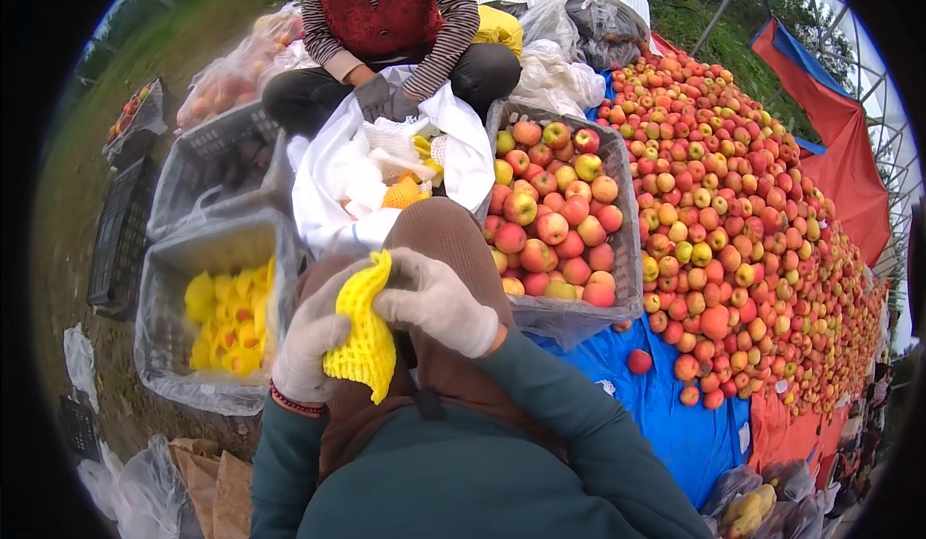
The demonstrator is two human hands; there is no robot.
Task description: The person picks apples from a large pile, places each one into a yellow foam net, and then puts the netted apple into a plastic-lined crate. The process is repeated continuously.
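Both my hands wear pale gloves and hold a yellow foam net sleeve (365,331) above my lap. My left hand (311,336) grips its left side, the fingers closed round it. My right hand (434,303) pinches it near the upper right edge. The sleeve hangs limp and tapers at the bottom; whether anything is inside cannot be seen. Just beyond my knees stands an open white sack (323,182) with white and yellow-orange foam nets (405,192) in it. To the right, a plastic-lined crate (564,319) is full of red and yellow apples (552,228).
At left, a lined crate (159,346) holds apples in yellow nets (234,312); a darker lined crate (174,187) stands behind it. A large apple heap (733,221) covers the right, on a blue tarp (666,433). A gloved co-worker (386,18) sits opposite, hands at the sack.
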